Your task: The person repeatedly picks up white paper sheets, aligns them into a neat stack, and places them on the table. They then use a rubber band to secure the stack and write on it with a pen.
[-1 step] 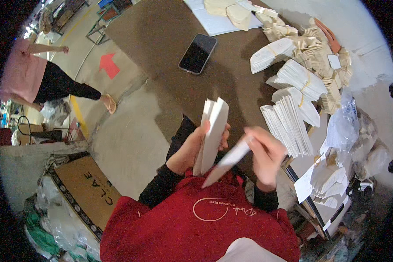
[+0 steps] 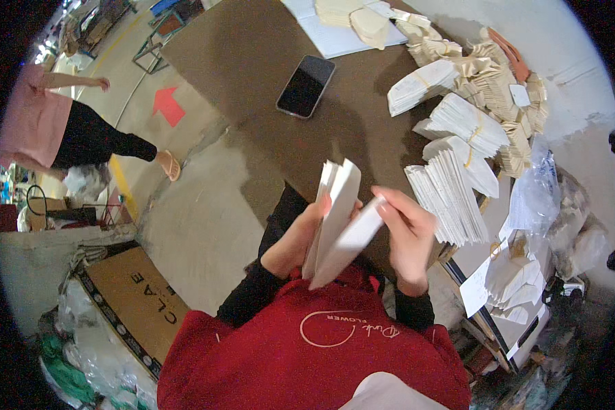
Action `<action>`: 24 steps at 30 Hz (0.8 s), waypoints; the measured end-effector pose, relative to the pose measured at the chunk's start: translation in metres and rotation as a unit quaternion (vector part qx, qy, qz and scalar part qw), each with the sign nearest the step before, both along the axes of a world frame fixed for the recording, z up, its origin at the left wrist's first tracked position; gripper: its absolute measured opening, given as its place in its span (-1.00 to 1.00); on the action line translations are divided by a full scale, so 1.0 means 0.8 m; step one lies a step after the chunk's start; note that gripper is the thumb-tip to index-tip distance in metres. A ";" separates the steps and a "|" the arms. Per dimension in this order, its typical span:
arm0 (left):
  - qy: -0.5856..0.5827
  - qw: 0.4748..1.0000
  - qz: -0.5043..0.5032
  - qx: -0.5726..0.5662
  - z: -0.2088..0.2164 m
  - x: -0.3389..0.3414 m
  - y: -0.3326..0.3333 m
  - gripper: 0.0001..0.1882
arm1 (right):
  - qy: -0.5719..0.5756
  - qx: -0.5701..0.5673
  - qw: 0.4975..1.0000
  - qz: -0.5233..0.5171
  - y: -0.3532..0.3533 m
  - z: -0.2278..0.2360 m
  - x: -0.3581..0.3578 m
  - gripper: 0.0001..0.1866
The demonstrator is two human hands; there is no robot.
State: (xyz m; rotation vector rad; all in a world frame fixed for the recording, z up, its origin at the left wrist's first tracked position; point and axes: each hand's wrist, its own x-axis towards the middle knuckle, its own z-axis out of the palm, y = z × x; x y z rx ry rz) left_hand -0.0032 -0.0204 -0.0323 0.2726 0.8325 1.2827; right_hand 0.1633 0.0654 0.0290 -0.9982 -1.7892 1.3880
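In my left hand is an upright bundle of long white pieces, paper or cloth, with the fingers wrapped around it. My right hand pinches the upper end of a single white piece between thumb and fingertips. That piece slants down to the left, and its lower end overlaps the bundle's right side. Whether the two touch there I cannot tell. Both hands are in front of my red apron, at the near edge of the brown table.
A phone lies on the table. White stacks and beige bundles crowd its right side. Farther back is an open notebook with beige pieces. A cardboard box stands at left; a person in pink is beyond.
My right hand has shifted left and slightly up, bringing its white piece closer against the bundle. My left hand still grips the bundle in nearly the same place.
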 end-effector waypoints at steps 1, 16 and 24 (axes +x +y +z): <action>0.026 0.999 0.012 -0.028 0.007 0.008 -0.004 -0.20 | 0.073 -0.052 0.996 -0.017 0.004 -0.011 -0.017 -0.78; -0.029 0.999 -0.026 0.022 -0.001 0.022 0.002 -0.29 | 0.015 0.222 0.975 0.003 0.007 -0.036 -0.019 -0.80; -0.006 0.989 0.147 0.002 -0.013 -0.043 0.027 -0.29 | 0.503 0.176 0.844 -0.056 -0.036 -0.015 0.008 -0.89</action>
